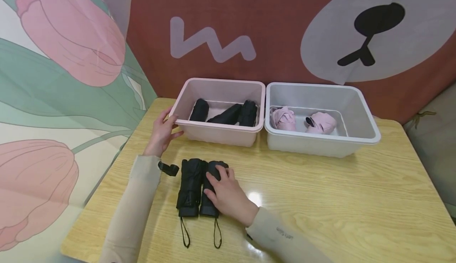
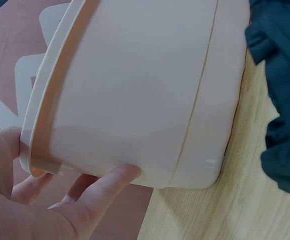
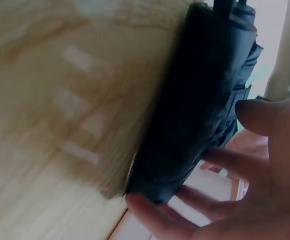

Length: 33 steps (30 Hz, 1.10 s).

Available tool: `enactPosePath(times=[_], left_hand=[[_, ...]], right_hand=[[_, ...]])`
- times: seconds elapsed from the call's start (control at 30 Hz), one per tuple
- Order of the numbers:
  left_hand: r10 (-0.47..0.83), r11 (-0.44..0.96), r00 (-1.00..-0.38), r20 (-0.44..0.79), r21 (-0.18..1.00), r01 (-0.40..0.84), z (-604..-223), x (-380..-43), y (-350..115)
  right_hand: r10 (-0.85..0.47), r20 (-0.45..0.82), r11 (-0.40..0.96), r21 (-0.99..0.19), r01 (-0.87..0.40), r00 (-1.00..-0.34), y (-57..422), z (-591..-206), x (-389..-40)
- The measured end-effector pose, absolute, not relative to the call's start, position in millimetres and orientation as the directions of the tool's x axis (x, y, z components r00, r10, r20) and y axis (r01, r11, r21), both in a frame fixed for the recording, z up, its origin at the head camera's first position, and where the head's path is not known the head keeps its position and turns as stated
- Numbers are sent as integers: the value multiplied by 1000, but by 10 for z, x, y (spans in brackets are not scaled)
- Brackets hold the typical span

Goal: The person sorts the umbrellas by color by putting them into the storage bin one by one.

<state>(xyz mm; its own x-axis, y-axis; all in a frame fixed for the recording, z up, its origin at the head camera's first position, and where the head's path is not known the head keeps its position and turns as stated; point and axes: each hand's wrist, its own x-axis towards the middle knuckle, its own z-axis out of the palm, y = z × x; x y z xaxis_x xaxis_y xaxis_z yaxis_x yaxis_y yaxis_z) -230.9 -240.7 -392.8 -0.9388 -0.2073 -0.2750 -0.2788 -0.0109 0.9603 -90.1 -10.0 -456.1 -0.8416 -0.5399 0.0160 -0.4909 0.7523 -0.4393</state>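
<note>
Two folded black umbrellas lie side by side on the table, a left one (image 1: 189,186) and a right one (image 1: 209,205), wrist loops toward me. My right hand (image 1: 231,195) is over the right umbrella, its spread, slightly bent fingers at the cover. In the right wrist view, fingertips reach the lower end of the black umbrella (image 3: 184,110), while the thumb stands off to the side. My left hand (image 1: 162,133) holds the front left corner of the pink bin (image 1: 221,133), thumb against the outer wall and fingers round the corner, as the left wrist view shows.
Inside the pink bin are a black bundle (image 1: 200,110) and two other black bundles. A light grey bin (image 1: 313,146) stands right beside it, with two pink bundles (image 1: 322,123) inside. The wooden table (image 1: 356,199) meets a printed cloth backdrop (image 1: 221,2) behind the bins.
</note>
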Motion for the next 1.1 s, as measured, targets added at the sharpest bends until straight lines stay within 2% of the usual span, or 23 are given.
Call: enactPosePath(times=[0.33,0.47,0.57,0.83,0.97,1.1], left_hand=[[-205,-16,-938,-279,959,-282,-3937,-2320,-2390],[-214,-21,-936,-280,959,-282,-3939,-2322,-2401],[-214,-17,-936,-280,959,-283,-3935,-2321,-2410],[-213,-15,-934,-286,957,-290,-3930,-2323,-2412],[-213,-16,-935,-282,958,-286,-3935,-2325,-2410],[-208,-17,-938,-279,959,-282,-3942,-2331,-2417]], right_hand=[[-466,-15,853,-272,-445,-885,-151,-4569,-800],[-460,-14,863,-244,-443,-888,-62,-4580,-803],[-470,-28,853,-271,-446,-882,31,-4574,-816],[-454,-70,816,-434,-382,-888,250,-4544,-838],[-400,-100,835,-451,-316,-911,300,-4541,-826],[-367,-153,870,-405,-281,-917,314,-4530,-814]])
